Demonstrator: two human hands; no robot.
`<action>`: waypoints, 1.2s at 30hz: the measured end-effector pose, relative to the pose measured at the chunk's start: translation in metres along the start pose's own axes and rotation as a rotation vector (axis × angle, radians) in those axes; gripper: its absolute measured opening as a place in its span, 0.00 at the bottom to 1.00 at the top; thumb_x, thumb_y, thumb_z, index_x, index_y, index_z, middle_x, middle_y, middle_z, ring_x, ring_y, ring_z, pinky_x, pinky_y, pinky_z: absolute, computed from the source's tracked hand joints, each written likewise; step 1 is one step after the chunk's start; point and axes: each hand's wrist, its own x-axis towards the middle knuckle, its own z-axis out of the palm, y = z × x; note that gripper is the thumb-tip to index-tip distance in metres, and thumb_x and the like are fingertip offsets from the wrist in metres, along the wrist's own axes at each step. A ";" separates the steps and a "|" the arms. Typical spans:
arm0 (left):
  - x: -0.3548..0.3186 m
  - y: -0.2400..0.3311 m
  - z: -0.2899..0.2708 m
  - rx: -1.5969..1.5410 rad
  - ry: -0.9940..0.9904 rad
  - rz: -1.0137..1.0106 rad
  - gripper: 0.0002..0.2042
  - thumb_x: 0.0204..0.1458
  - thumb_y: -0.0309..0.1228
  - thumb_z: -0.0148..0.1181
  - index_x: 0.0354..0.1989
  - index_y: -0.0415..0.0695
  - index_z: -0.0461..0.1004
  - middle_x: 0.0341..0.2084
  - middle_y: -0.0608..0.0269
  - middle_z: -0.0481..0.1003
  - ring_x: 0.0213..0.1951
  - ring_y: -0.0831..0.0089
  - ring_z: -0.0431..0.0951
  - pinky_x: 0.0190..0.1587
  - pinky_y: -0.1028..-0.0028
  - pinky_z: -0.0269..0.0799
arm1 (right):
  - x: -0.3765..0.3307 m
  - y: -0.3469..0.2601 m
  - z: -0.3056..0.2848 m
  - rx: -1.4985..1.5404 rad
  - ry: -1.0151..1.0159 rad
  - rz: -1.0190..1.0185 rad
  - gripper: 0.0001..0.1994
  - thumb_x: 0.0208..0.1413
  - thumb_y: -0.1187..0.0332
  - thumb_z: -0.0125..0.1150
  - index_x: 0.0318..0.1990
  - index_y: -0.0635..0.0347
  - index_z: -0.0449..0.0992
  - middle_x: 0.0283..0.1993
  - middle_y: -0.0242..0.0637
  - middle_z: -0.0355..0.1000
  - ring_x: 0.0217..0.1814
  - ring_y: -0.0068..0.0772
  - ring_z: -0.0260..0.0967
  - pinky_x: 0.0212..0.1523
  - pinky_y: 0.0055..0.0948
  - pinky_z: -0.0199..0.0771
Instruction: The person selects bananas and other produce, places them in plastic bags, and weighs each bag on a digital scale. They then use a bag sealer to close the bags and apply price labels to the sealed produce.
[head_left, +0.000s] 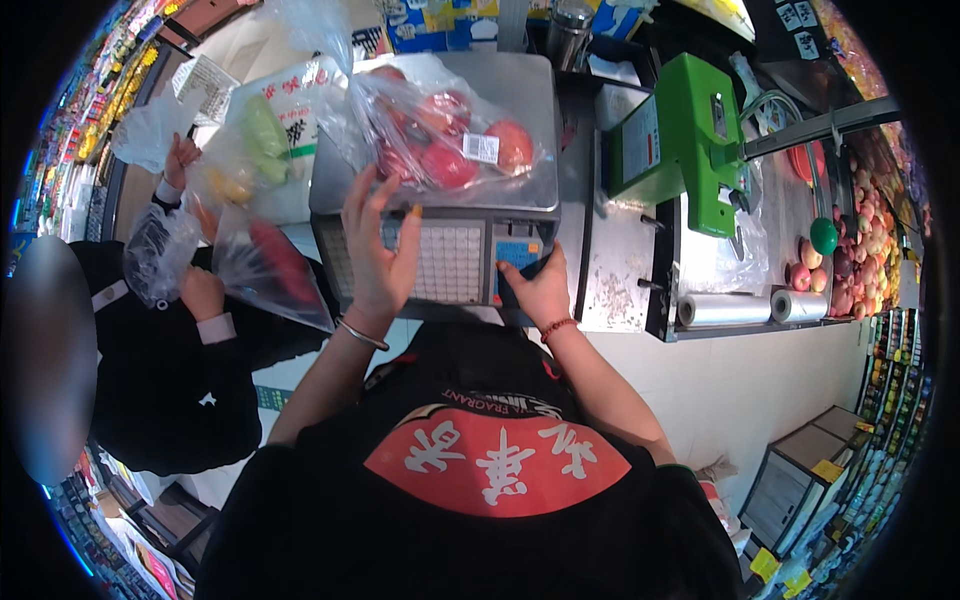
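Fingers [372,215] of left hand [375,262] spread apart, tips at front edge of the scale pan [335,185], just below the bag of apples [445,135]; not clamped on anything, maybe brushing the plastic, can't tell contact. Bag sits on the pan, centre-left of the scale [440,240], w/ a white sticker on its front.

Handling, judged: clear thin plastic bag, soft + slippery, loose top bunched up behind. Several red apples inside, so fairly heavy, round, will roll and shift when lifted; bruise if dropped. Best hold = gathered neck of bag at the back-left of the pan, w/ other hand under the load. Film could tear if pulled by one thin spot.

Right of that, right hand [537,288] rests on scale's front at the blue key panel [518,252], fingers curled together over the edge, pressing or gripping, can't tell which; holds nothing loose.

Hidden/unclear: apple count unclear, bag glare + folds cover some. Fingertips of right hand hidden by own hand. Left of scale, another person in dark sleeves holds more clear bags [262,265], contents partly blurred, something red and green-yellow. Right of scale, green machine [680,140] and film rolls [725,308] on the counter [615,270]; fruit bins at far right bent by lens, hard to read.
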 end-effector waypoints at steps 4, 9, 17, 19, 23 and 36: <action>0.008 0.010 -0.006 0.042 -0.003 0.074 0.22 0.49 0.17 0.58 0.55 0.41 0.67 0.59 0.50 0.62 0.62 0.53 0.60 0.63 0.62 0.54 | 0.000 0.004 -0.006 0.111 0.072 0.012 0.43 0.41 0.56 0.73 0.60 0.74 0.58 0.56 0.58 0.64 0.60 0.54 0.61 0.59 0.41 0.63; 0.029 0.023 -0.009 0.072 -0.039 0.220 0.18 0.49 0.21 0.58 0.51 0.42 0.70 0.58 0.49 0.63 0.62 0.51 0.58 0.63 0.55 0.52 | 0.000 0.008 -0.018 0.796 0.148 0.035 0.09 0.56 0.67 0.61 0.38 0.64 0.72 0.31 0.32 0.72 0.31 0.17 0.68 0.32 0.16 0.68; 0.057 0.020 0.012 0.103 0.038 0.199 0.10 0.48 0.30 0.65 0.37 0.43 0.75 0.42 0.58 0.74 0.45 0.60 0.74 0.48 0.64 0.67 | 0.003 -0.038 -0.022 1.149 -0.144 0.610 0.05 0.59 0.67 0.58 0.37 0.56 0.75 0.23 0.25 0.68 0.20 0.17 0.59 0.23 0.18 0.56; 0.058 0.022 0.010 0.107 -0.062 -0.079 0.11 0.48 0.34 0.66 0.35 0.41 0.75 0.33 0.60 0.75 0.36 0.66 0.75 0.40 0.68 0.69 | 0.006 -0.039 -0.021 1.168 -0.169 0.645 0.05 0.59 0.66 0.57 0.37 0.55 0.74 0.22 0.24 0.66 0.20 0.18 0.57 0.23 0.21 0.57; 0.086 0.042 0.003 0.179 -0.194 -0.452 0.20 0.47 0.49 0.65 0.33 0.42 0.77 0.23 0.59 0.76 0.28 0.58 0.77 0.33 0.63 0.72 | 0.008 -0.042 -0.018 1.256 -0.186 0.698 0.04 0.58 0.67 0.58 0.37 0.54 0.74 0.23 0.25 0.66 0.19 0.18 0.57 0.22 0.20 0.57; 0.109 0.010 0.032 -0.081 -0.255 -0.312 0.11 0.54 0.35 0.60 0.30 0.39 0.76 0.20 0.60 0.75 0.24 0.71 0.74 0.28 0.73 0.68 | 0.012 -0.055 -0.010 1.313 -0.161 0.642 0.04 0.59 0.67 0.56 0.39 0.55 0.72 0.24 0.26 0.64 0.22 0.21 0.57 0.27 0.23 0.57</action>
